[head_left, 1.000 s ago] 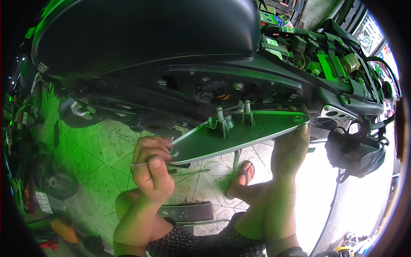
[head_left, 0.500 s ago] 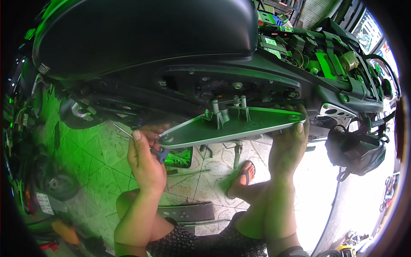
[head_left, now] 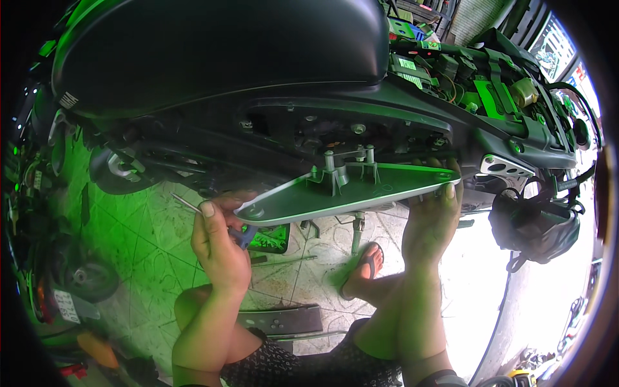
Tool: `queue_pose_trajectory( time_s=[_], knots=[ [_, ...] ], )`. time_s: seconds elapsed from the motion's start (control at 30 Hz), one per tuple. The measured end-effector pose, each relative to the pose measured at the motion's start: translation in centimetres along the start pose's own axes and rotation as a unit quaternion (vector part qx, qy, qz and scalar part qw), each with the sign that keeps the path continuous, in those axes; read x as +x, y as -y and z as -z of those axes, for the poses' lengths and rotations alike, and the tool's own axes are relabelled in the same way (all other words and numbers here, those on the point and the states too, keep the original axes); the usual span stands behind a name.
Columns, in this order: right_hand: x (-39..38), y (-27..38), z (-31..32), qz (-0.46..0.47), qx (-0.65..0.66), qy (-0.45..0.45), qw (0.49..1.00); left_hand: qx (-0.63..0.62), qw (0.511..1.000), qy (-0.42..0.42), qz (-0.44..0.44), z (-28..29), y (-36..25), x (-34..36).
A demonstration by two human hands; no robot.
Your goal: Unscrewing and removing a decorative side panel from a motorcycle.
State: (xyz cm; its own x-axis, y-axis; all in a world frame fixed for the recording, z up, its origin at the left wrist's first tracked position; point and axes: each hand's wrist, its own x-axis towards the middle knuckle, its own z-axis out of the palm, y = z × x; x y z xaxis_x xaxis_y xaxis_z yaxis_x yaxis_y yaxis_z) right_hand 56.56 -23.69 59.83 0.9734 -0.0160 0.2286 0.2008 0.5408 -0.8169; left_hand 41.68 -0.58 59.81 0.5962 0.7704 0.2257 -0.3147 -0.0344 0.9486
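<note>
A triangular side cover [head_left: 290, 197] with a silver rim is held level below the motorcycle frame, its inner face up. Two pairs of posts [head_left: 335, 174] rise from that face. My right hand [head_left: 433, 216] is closed around the cover's right end, thumb on the rim and fingers behind it. My left hand [head_left: 221, 248] is closed on a screwdriver [head_left: 184, 202], whose thin metal shaft points up and left past my thumb. The blue handle shows in part below the palm. Fingers of the same hand reach behind the cover's left tip, partly hidden.
Above the cover is the motorcycle's black fuel tank [head_left: 219, 55], with a recessed opening in the frame [head_left: 348, 106] beneath it. Wiring and a battery [head_left: 412, 71] lie exposed at upper right. A black bag [head_left: 538, 226] hangs at right. A tool tray [head_left: 271, 240] and a flat plate [head_left: 280, 320] rest on the tiled floor.
The cover has tilted a little, its posts shifting slightly right. My left thumb and the screwdriver have dropped a touch. Both hands keep their hold.
</note>
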Motion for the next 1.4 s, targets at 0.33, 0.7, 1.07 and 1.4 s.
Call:
queue_pose_trajectory(
  time_s=[0.33, 0.7, 1.07, 1.4],
  knots=[
    [0.1, 0.0, 0.5, -0.004, 0.006, -0.013, 1.000, -0.001, 1.000, 0.007, -0.027, 0.6, 0.0, -0.2],
    [0.2, 0.0, 0.3, -0.013, 0.015, -0.028, 0.999, -0.016, 1.000, -0.005, -0.013, -0.4, 0.0, -0.1],
    [0.2, 0.4, 0.4, -0.024, 0.006, -0.044, 0.999, -0.044, 0.998, -0.033, 0.016, -0.5, -0.1, -0.1],
    [0.2, 0.4, 0.0, -0.021, 0.026, -0.048, 0.998, -0.058, 0.998, -0.003, -0.015, 0.0, 0.5, -0.1]
  ],
)
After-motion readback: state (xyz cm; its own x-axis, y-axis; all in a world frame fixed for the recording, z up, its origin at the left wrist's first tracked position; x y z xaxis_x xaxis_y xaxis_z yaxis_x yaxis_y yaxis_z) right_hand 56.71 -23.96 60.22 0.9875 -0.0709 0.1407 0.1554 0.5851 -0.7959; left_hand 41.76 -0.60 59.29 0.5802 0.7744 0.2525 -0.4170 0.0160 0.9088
